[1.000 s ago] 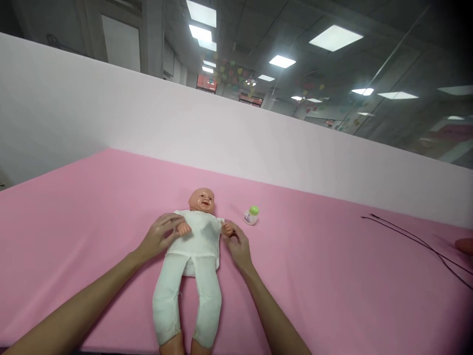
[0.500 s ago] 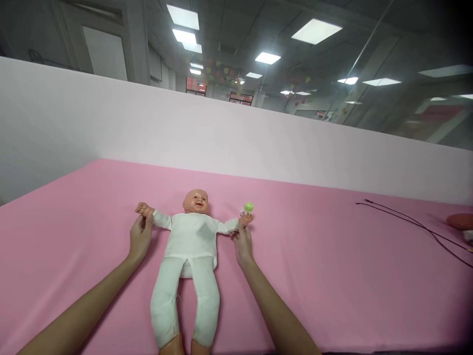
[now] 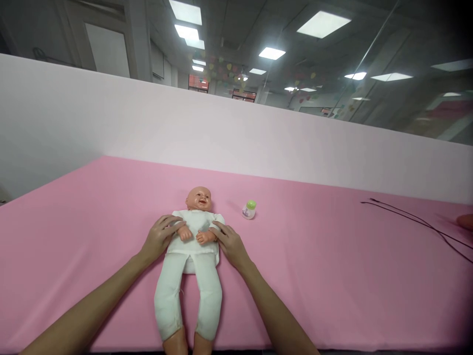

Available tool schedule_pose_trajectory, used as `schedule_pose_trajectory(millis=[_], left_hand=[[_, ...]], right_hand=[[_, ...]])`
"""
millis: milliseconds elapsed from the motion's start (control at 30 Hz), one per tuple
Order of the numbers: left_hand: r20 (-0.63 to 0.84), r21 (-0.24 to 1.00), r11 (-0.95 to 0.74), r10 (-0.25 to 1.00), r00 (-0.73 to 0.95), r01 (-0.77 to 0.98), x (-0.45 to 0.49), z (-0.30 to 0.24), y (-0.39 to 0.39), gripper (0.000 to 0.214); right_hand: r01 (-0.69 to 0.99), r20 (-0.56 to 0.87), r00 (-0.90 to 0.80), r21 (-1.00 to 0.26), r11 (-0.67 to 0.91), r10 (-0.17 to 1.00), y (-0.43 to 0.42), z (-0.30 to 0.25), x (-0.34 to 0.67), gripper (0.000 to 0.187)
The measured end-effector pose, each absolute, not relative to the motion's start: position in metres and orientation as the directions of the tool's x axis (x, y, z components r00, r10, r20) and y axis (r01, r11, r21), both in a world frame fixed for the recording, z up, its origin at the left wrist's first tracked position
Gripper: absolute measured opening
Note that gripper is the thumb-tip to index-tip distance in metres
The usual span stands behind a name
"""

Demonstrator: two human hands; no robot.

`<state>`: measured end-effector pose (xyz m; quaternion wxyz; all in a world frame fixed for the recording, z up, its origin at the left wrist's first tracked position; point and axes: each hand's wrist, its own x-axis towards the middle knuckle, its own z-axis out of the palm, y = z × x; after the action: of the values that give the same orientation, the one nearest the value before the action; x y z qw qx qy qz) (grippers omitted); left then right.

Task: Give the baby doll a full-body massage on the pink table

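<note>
A baby doll (image 3: 191,248) in a white top and trousers lies on its back, head toward the far wall. Both its forearms are folded in over the chest, the doll's hands close together. My left hand (image 3: 158,237) is closed around the doll's arm on the left side, fingers lying over the sleeve. On the other side, my right hand (image 3: 232,245) grips the other arm near the wrist, fingers curled over it. A small clear jar with a green lid (image 3: 249,211) stands to the right of the doll's head, apart from my hands.
The doll lies on a pink padded surface (image 3: 314,271), backed by a low white wall (image 3: 236,133) with glass above. A thin dark cable (image 3: 410,217) runs to the right edge, where an orange-brown object (image 3: 464,221) is cut off.
Both hands have moved inward with the doll's arms, from stretched out sideways to folded over its chest. The jar, partly hidden before, now shows fully.
</note>
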<state>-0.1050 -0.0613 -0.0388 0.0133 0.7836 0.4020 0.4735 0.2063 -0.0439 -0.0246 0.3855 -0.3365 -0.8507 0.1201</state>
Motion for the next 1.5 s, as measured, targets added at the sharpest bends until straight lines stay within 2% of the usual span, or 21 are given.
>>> schedule_pose_trajectory(millis=[67, 133, 233, 300, 367, 433, 500, 567, 733, 833, 900, 967, 1033, 1133, 1200, 1267, 1367, 1433, 1500], left_hand=[[0.728, 0.326, -0.699, 0.615, 0.303, 0.636, -0.103, -0.039, -0.061, 0.038], [0.715, 0.345, -0.688, 0.633, 0.297, 0.639, -0.102, -0.039, -0.061, 0.038], [0.663, 0.552, -0.557, 0.745, 0.079, 0.620, -0.102, -0.038, -0.061, 0.034], [0.569, 0.728, -0.418, 0.811, -0.138, 0.543, -0.105, -0.037, -0.059, 0.032], [0.458, 0.855, -0.318, 0.833, -0.310, 0.409, -0.110, -0.035, -0.057, 0.033], [0.352, 0.928, -0.254, 0.841, -0.411, 0.274, -0.115, -0.034, -0.054, 0.037], [0.269, 0.960, -0.200, 0.849, -0.455, 0.194, -0.118, -0.032, -0.052, 0.040], [0.254, 0.965, -0.188, 0.850, -0.462, 0.184, -0.119, -0.031, -0.052, 0.041], [0.444, 0.879, -0.326, 0.826, -0.348, 0.348, -0.112, -0.031, -0.055, 0.035], [0.562, 0.754, -0.422, 0.811, -0.163, 0.503, -0.109, -0.035, -0.057, 0.031], [0.663, 0.608, -0.558, 0.748, 0.026, 0.565, -0.107, -0.038, -0.058, 0.029], [0.724, 0.479, -0.667, 0.667, 0.173, 0.570, -0.104, -0.039, -0.058, 0.035], [0.739, 0.433, -0.696, 0.638, 0.217, 0.572, -0.102, -0.040, -0.058, 0.039], [0.693, 0.518, -0.622, 0.707, 0.138, 0.587, -0.102, -0.040, -0.059, 0.035], [0.617, 0.651, -0.508, 0.787, -0.003, 0.564, -0.102, -0.039, -0.059, 0.034], [0.513, 0.796, -0.387, 0.840, -0.178, 0.465, -0.104, -0.038, -0.057, 0.039], [0.350, 0.933, -0.284, 0.859, -0.374, 0.221, -0.111, -0.036, -0.053, 0.043], [0.238, 0.971, -0.221, 0.863, -0.446, 0.091, -0.117, -0.035, -0.051, 0.045], [0.162, 0.986, -0.164, 0.863, -0.479, 0.038, -0.122, -0.035, -0.049, 0.047]], right_hand=[[0.503, 0.575, -0.501, -0.415, 0.758, 0.647, -0.044, -0.027, 0.204, 0.040], [0.473, 0.583, -0.439, -0.498, 0.727, 0.684, -0.044, -0.030, 0.201, 0.038], [0.299, 0.530, -0.205, -0.767, 0.568, 0.823, -0.040, -0.033, 0.199, 0.035], [0.122, 0.407, -0.011, -0.906, 0.405, 0.913, -0.035, -0.033, 0.202, 0.039], [-0.061, 0.254, 0.148, -0.962, 0.265, 0.956, -0.029, -0.032, 0.208, 0.041], [-0.216, 0.136, 0.226, -0.959, 0.186, 0.964, -0.024, -0.031, 0.215, 0.040], [-0.278, 0.093, 0.234, -0.948, 0.158, 0.968, -0.021, -0.031, 0.219, 0.040], [-0.242, 0.111, 0.203, -0.957, 0.159, 0.973, -0.022, -0.031, 0.217, 0.043], [-0.011, 0.277, -0.006, -0.961, 0.277, 0.961, -0.031, -0.032, 0.207, 0.052], [0.215, 0.436, -0.251, -0.845, 0.489, 0.864, -0.038, -0.029, 0.206, 0.038], [0.342, 0.469, -0.379, -0.730, 0.591, 0.798, -0.041, -0.028, 0.207, 0.040], [0.404, 0.459, -0.419, -0.678, 0.613, 0.784, -0.043, -0.028, 0.208, 0.046], [0.386, 0.468, -0.396, -0.696, 0.606, 0.790, -0.042, -0.030, 0.207, 0.047], [0.256, 0.473, -0.287, -0.800, 0.542, 0.833, -0.038, -0.034, 0.203, 0.039], [0.126, 0.397, -0.181, -0.898, 0.421, 0.900, -0.035, -0.035, 0.201, 0.039], [-0.012, 0.286, -0.078, -0.958, 0.286, 0.955, -0.031, -0.034, 0.202, 0.042], [-0.184, 0.141, 0.068, -0.971, 0.152, 0.988, -0.025, -0.032, 0.208, 0.045], [-0.282, 0.049, 0.124, -0.956, 0.083, 0.991, -0.022, -0.030, 0.214, 0.047], [-0.341, -0.004, 0.142, -0.939, 0.045, 0.990, -0.021, -0.029, 0.218, 0.049]])
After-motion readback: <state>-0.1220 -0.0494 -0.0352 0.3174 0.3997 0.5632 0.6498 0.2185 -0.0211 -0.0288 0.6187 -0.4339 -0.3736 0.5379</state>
